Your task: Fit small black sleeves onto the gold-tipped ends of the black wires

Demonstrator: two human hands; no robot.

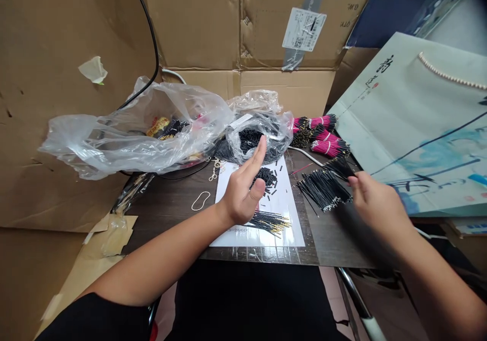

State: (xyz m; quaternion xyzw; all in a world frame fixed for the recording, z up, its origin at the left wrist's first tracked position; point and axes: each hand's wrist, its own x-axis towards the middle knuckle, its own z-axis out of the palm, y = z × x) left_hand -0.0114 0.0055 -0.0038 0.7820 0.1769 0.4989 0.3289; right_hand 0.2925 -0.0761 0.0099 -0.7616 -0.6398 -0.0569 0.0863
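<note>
My left hand (pixel 243 191) is held over the white sheet (pixel 292 229), its fingers stretched out and its thumb apart, with nothing in it. Beside that hand, on the sheet, lies a loose heap of short black tubes (pixel 267 177). Below the hand are thin black wires with gold-coloured tips (pixel 268 223), partly covered by it. My right hand (pixel 375 196) is closed at the right, its fingertips pinching the end of some thin black wires (pixel 339 167). A spread pile of black wires with silvery tips (pixel 323 190) rests on the table just left of it.
Behind the sheet stands an open clear bag of black tubes (pixel 251 140). A larger plastic bag (pixel 182 153) spreads to the left. Pink-and-black tied bundles (pixel 330 144) lie at the back right, near a pale paper bag (pixel 418 123). A rubber band (pixel 200 201) is on the table (pixel 163 214); cardboard (pixel 198 21) walls the back.
</note>
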